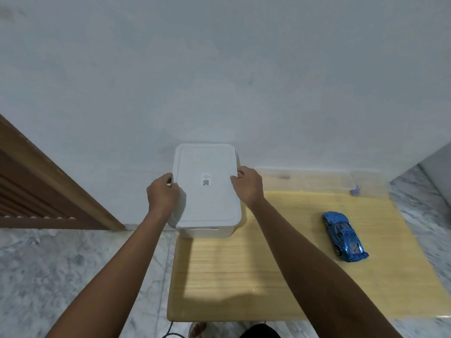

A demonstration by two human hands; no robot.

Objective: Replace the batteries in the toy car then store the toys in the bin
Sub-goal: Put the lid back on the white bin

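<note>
Marble-patterned grey floor runs under a plain pale wall; a brown slatted wooden panel leans in at the left edge. On the floor sits a low, light wooden table, its far edge against the wall.

I note the white bin at the table's far-left corner, its lid on, with a small printed label bearing a QR code near the lid's centre. My left hand grips the bin's left side at the lid edge, fingers curled over the rim. My right hand grips the opposite side the same way, thumb on top of the lid. Both hands are closed on the bin, one at each side. Whether the bin rests fully on the table or is raised slightly, I cannot tell.

Blue toy car lies on the table's right half, on its wheels, well apart from the bin and from both hands. A clear plastic container lies along the far edge by the wall, with a small blue object at its right end; too small to identify.

At the bottom edge I see a bare foot and a dark cable on the floor.
</note>
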